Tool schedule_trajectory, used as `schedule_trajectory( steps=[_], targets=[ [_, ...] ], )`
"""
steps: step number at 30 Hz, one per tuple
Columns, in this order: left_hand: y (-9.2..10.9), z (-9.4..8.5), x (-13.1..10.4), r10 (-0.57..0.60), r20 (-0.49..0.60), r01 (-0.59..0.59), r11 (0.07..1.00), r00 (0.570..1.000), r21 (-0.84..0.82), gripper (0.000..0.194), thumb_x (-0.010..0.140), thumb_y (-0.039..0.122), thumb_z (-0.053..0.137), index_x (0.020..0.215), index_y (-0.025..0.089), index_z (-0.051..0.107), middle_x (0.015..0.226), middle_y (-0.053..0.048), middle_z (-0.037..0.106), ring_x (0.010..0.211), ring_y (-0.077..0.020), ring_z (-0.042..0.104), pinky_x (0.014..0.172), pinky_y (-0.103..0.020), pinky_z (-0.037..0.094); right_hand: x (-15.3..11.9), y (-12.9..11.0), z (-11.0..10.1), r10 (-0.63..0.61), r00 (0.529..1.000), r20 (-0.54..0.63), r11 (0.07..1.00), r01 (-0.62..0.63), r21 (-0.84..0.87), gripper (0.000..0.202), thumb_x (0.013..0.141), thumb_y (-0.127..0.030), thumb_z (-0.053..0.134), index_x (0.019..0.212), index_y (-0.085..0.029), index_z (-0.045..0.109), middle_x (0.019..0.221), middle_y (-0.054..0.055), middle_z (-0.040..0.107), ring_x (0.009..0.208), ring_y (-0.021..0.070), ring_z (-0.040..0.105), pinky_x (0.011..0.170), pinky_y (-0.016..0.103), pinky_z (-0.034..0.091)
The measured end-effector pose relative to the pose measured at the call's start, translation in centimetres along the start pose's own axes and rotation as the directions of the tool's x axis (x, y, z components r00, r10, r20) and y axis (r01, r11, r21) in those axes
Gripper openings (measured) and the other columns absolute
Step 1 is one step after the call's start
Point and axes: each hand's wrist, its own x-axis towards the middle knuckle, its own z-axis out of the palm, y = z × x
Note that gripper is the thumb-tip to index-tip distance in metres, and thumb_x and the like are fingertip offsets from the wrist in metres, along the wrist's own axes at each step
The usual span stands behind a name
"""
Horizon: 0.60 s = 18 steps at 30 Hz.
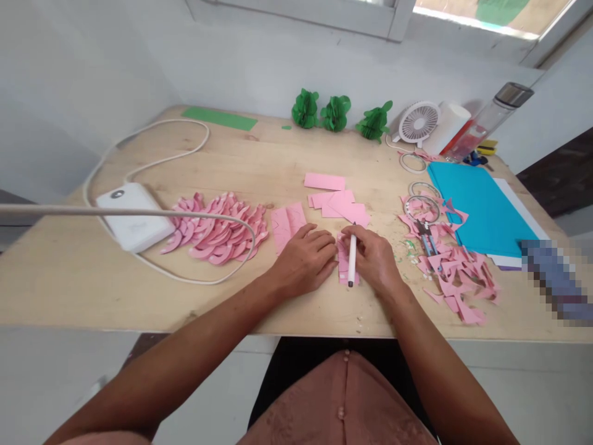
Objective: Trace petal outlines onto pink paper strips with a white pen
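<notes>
My right hand (378, 258) is closed around a white pen (352, 258), which slants over a pink paper strip (343, 267) lying on the table. My left hand (308, 259) rests flat beside that strip, fingers stretched out toward it, holding nothing. Just beyond my left hand lie pink rectangles with pencil-like lines (287, 224). Farther back are several plain pink paper rectangles (336, 201), partly overlapping. A heap of curved pink paper cutouts (227, 225) is on the left.
A white device (134, 216) with a looping white cable (204, 281) sits left. On the right are pink scraps (463, 281), a cutting tool (428, 238), tape rolls (421, 209) and blue sheets (486, 207). Green paper shapes (334, 113), a fan (419, 122) and a bottle (488, 120) stand behind.
</notes>
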Motion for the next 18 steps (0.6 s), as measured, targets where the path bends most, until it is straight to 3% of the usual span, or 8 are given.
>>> schedule_trajectory(
  steps=[9, 18],
  targets=[
    [-0.47, 0.03, -0.14, -0.032, -0.033, 0.032, 0.999, 0.999, 0.002, 0.02, 0.093, 0.02, 0.043, 0.089, 0.017, 0.062, 0.1, -0.008, 0.067, 0.104, -0.0206, 0.061, 0.103, -0.044, 0.039, -0.04, -0.34, -0.11, 0.016, 1.0, -0.009, 1.0, -0.016, 0.01, 0.022, 0.089, -0.024, 0.051, 0.102, -0.021, 0.067, 0.087, 0.005, 0.07, 0.072, 0.0172, 0.062, 0.067, 0.027, 0.045],
    [-0.2, 0.03, -0.05, -0.015, 0.012, 0.015, 1.0, 1.0, -0.026, 0.018, 0.092, 0.02, 0.045, 0.088, 0.017, 0.062, 0.101, -0.008, 0.067, 0.106, -0.0214, 0.06, 0.103, -0.044, 0.038, 0.01, -0.22, -0.07, 0.01, 1.0, -0.009, 1.0, -0.01, -0.014, 0.021, 0.087, -0.024, 0.051, 0.101, -0.022, 0.068, 0.084, 0.004, 0.07, 0.068, 0.016, 0.059, 0.063, 0.027, 0.043]
  ],
)
